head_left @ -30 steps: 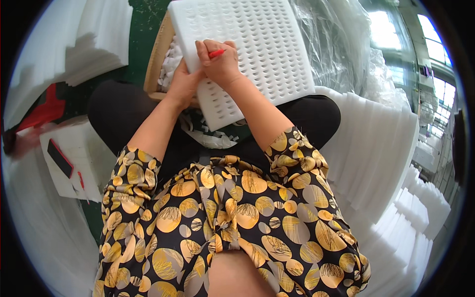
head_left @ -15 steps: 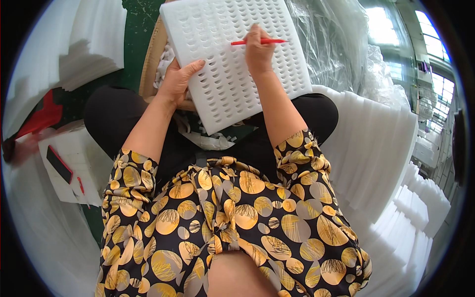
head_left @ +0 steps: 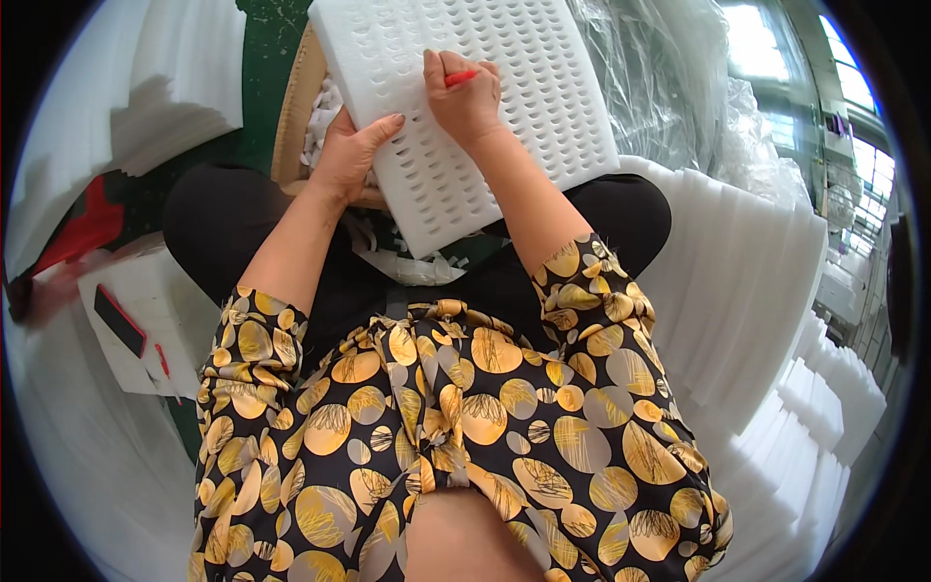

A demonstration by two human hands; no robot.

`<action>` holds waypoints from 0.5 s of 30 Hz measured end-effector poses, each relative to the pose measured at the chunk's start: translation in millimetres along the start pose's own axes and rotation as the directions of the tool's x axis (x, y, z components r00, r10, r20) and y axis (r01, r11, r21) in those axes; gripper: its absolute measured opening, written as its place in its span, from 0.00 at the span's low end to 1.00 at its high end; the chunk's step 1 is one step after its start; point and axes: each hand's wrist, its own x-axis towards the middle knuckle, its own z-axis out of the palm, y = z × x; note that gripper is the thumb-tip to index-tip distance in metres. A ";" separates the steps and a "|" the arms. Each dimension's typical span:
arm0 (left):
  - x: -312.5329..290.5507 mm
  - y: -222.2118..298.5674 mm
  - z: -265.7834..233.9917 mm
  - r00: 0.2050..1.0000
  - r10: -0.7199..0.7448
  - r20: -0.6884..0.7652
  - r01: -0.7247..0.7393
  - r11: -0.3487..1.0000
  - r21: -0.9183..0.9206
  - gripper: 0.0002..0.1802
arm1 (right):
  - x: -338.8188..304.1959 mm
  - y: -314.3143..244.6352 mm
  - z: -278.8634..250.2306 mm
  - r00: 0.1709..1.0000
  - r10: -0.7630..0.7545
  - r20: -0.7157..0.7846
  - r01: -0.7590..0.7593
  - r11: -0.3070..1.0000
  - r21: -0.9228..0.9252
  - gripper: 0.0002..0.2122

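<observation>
A thick white foam board (head_left: 441,209) with rows of half-round cuts lies tilted over my lap and the box. My left hand (head_left: 351,155) is closed on its left edge, thumb on top and fingers underneath out of sight. Over the upper middle of the board, my right hand (head_left: 467,102) grips a slim red pen-like tool (head_left: 460,78). Only a short red part shows between the fingers; its tip is hidden. Toward the right and bottom the cuts look like open holes, while at the upper left they show as faint outlines.
Under the board stands a cardboard box (head_left: 293,121) holding small white foam bits (head_left: 325,121). Clear plastic wrap (head_left: 655,87) and stacked white foam sheets (head_left: 732,281) lie at right. On a white block (head_left: 179,335) at left rest a red-edged black phone (head_left: 119,321) and a small red tool (head_left: 162,360).
My right hand has moved left across the board with the red pen-like tool, which is now mostly covered by the fingers. My left hand keeps its hold on the edge.
</observation>
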 end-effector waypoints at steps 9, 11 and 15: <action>-1.7 -0.1 1.4 1.000 0.016 -0.004 -0.016 0.999 0.028 0.20 | -13.0 -38.7 2.8 0.997 0.061 0.046 -0.067 0.988 0.142 0.18; 0.5 0.2 3.7 1.000 0.028 0.004 -0.028 0.998 0.056 0.21 | -12.9 -27.9 9.6 0.991 -0.096 0.091 0.107 0.986 -0.129 0.18; 0.6 -0.2 -1.6 0.999 0.036 -0.002 -0.036 0.998 0.047 0.21 | -16.3 -42.4 13.5 0.993 -0.068 0.096 0.064 0.997 0.040 0.17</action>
